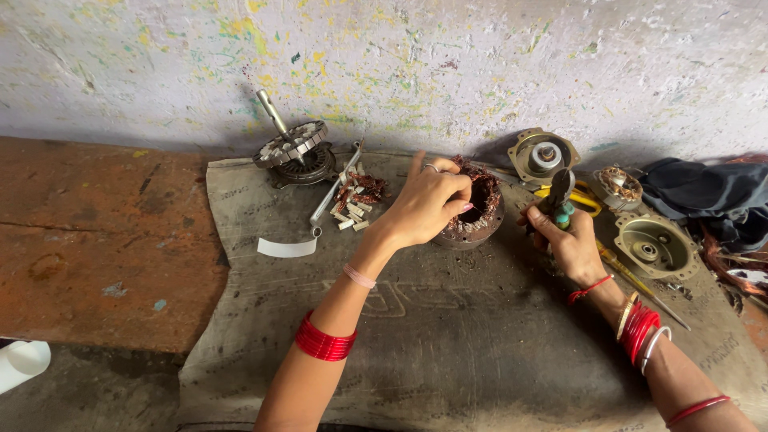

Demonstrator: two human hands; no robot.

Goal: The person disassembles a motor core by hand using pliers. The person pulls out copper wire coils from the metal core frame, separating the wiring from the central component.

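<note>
In the head view, a round motor core (472, 210) wound with copper wire is seen standing on a worn grey mat (448, 336) spread over the surface, its open bore facing up and its axis upright. The left hand (428, 204) is laid on the near left rim of the core, directly over it, with the fingertips (464, 208) pinched shut on what appears to be a strand of wire at the top of the winding; the index finger is raised clear. The right hand (572, 244) is held just to the right of the core, apart from it, and is closed around the teal handles of a pair of pliers (558, 196), whose dark nose is pointed up and slightly toward the core. The core thus lies to the left of the pliers, and the left hand is the nearer of the two. To the far left of the core, small cut scraps (356, 204) and a metal rod (336, 188) are seen, with a slotted rotor on a shaft (292, 148) behind them. To the right, round metal end covers (656, 246) and a dark cloth (704, 196) are seen against the paint-flecked wall (480, 64).
</note>
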